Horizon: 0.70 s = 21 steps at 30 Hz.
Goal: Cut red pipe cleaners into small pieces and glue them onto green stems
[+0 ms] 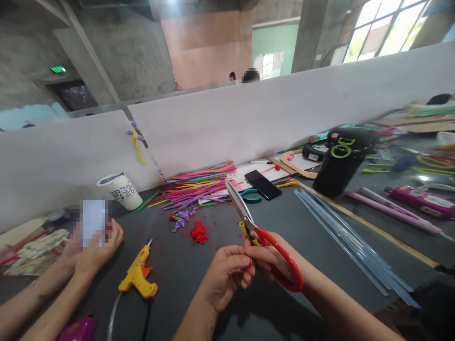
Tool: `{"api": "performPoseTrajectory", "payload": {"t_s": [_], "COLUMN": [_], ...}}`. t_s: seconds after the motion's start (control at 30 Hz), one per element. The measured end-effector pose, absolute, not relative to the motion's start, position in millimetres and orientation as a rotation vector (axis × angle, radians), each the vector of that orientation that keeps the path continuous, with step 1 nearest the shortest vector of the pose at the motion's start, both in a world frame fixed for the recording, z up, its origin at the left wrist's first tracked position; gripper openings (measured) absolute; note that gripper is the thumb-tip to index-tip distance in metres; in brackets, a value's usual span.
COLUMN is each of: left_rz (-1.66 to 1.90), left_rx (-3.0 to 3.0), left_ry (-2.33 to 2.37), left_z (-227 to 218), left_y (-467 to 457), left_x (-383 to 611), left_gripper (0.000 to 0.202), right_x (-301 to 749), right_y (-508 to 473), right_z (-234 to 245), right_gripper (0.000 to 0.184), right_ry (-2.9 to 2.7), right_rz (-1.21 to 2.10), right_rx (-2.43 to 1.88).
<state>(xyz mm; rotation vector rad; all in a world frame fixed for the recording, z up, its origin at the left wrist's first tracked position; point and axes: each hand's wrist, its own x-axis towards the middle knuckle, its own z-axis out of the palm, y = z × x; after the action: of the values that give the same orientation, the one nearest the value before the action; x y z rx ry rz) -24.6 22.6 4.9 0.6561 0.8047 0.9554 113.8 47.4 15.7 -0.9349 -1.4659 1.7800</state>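
In my right hand (268, 251) is a pair of scissors (241, 206) with red handles, blades slanting up and away to the left. A short yellow piece (243, 230) shows beside the blades at my right fingers; its kind is unclear. My left hand (231, 267) is closed in a pinch close against my right fingertips, and whatever it holds is too small to make out. Beyond my hands lie a small heap of red fuzzy bits (199, 232) and some purple fuzzy pieces (183, 219), with red scraps scattered around.
A yellow glue gun (138, 274) lies to the left. Coloured pipe cleaners (199, 184), a black phone (263, 184) and a paper cup (122, 192) stand along the white partition (213, 123). Clear glue sticks (348, 237) and a black bottle (341, 163) are right. Another person's hands (95, 241) hold a phone.
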Motion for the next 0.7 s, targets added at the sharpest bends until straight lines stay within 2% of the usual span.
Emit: {"api": "performPoseTrajectory", "payload": {"t_s": [0.3,0.4,0.6,0.7], "left_rz": [1.044,1.094,1.288,1.36], "left_rx": [0.674,0.688,0.754,0.815], "left_ry": [0.893,0.95,1.033,1.06], "left_z": [-1.4,-4.7,-9.6,-10.7], "left_y": [33.7,37.8,42.1,41.8], "left_x": [-31.1,-32.1,-32.9,-31.8], "left_gripper": [0.006,0.008,0.012,0.012], "right_x": [105.7,111.4,130.5,136.4], "right_y": [59.6,65.8,77.4,84.9], "right_z": [16.5,11.6,-2.9,-17.0], "right_gripper": [0.031,0.034,0.027,0.025], "right_ry": [-1.675,-1.736,-2.132,-2.166], "right_rz": [1.438,1.181,0.404,0.272], "right_rx": [-1.23,-1.301,-1.721,-1.812]}}
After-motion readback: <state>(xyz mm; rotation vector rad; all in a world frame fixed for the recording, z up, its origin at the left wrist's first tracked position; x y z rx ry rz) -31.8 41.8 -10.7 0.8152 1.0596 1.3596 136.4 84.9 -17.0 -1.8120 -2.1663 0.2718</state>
